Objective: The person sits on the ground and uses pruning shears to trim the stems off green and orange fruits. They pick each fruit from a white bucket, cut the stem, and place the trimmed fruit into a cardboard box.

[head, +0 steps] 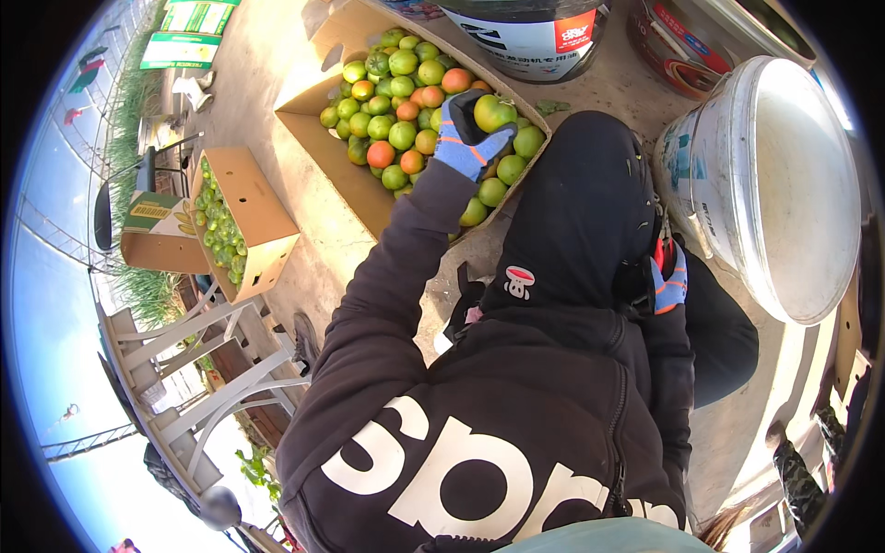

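Observation:
My left hand, in a blue and black work glove, grips a large green tomato with a slight orange blush. It is over a cardboard box that holds many loose tomatoes, mostly green and some orange-red. My right hand, gloved the same way, rests by my right thigh. It is closed around a red-handled tool with metal parts, perhaps pruning shears; my leg and fingers hide much of it.
A white lidded bucket stands at right, with an oil bucket and a dark red bucket beyond the box. At left, a carton holds green tomatoes near a metal bench frame. A shoe shows nearby.

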The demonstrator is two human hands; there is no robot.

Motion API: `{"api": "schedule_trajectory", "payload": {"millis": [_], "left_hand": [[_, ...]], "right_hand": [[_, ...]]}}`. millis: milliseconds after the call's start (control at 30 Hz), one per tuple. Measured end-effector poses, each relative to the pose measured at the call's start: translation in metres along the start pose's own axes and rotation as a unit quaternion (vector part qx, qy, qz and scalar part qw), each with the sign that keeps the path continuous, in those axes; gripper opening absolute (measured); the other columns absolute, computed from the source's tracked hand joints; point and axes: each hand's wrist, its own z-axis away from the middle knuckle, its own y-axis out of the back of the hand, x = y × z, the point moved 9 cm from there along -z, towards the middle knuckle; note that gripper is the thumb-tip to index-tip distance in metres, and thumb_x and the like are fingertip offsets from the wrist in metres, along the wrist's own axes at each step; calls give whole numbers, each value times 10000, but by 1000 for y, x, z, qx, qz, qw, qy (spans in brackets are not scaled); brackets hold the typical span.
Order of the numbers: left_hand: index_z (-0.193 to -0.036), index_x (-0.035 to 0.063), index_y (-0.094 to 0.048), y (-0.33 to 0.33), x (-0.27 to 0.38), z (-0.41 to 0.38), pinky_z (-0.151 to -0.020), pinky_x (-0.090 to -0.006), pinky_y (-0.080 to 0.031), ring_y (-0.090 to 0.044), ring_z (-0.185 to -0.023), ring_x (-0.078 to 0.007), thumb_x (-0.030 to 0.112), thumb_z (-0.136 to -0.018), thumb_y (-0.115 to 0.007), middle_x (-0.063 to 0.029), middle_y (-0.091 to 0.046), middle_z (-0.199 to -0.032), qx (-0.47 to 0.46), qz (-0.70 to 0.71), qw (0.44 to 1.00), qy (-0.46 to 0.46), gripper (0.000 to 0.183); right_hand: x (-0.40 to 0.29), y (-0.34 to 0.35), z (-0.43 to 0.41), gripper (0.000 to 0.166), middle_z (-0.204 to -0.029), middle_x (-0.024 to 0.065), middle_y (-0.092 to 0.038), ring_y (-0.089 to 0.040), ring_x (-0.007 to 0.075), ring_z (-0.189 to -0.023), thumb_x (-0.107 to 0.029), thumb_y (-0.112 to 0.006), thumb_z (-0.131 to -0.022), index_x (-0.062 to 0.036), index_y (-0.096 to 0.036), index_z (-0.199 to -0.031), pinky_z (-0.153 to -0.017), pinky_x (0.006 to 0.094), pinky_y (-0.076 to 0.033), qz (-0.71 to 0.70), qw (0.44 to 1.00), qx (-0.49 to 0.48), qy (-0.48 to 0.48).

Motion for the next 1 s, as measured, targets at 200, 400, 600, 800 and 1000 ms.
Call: {"api": "schedule_trajectory", "payload": {"millis": [200, 400, 600, 800, 1000], "left_hand": [[-1199, 11, -467, 110, -148, -16, -797, -320, -501, -567, -966, -194, 182, -672, -815, -119, -552, -1111, 64, -61, 987, 132, 654], [-1281, 133, -487, 187, -192, -33, -969, -409, -412, -540, -1113, -300, 415, -629, -801, -189, -553, -1199, 52, -419, 853, 305, 776], [-1397, 193, -357, 177, -229, -43, -1015, -398, -381, -429, -1249, -313, 409, -700, -717, -172, -413, -1370, -119, -524, 751, 384, 813], [-1412, 203, -325, 171, -246, -34, -1017, -406, -379, -454, -1234, -301, 339, -747, -679, -136, -438, -1368, -184, -528, 753, 348, 766], [-1402, 184, -332, 128, -216, -43, -962, -435, -416, -471, -1199, -330, 346, -766, -675, -174, -428, -1341, -209, -625, 693, 292, 740]], "right_hand": [[-9, 1, 1, 581, -1226, 168, -517, -502, 251, -1126, -166, -665, -815, 15, -412, -1306, -969, 339, -399, 5, 1000, 1, 6], [-5, -5, -1, 578, -1243, 157, -504, -496, 231, -1128, -149, -664, -819, 11, -407, -1311, -972, 326, -398, -85, 996, -16, -20], [-4, -8, 0, 578, -1245, 162, -500, -475, 227, -1152, -134, -667, -812, 11, -409, -1309, -987, 325, -382, -141, 989, -19, -29], [-11, -6, -2, 581, -1244, 169, -501, -484, 249, -1149, -132, -666, -807, 13, -407, -1306, -984, 335, -387, -64, 998, -15, -3], [-12, 1, 0, 610, -1216, 175, -515, -509, 274, -1127, -170, -695, -773, 8, -424, -1289, -957, 358, -412, -54, 998, -4, -30]]}}
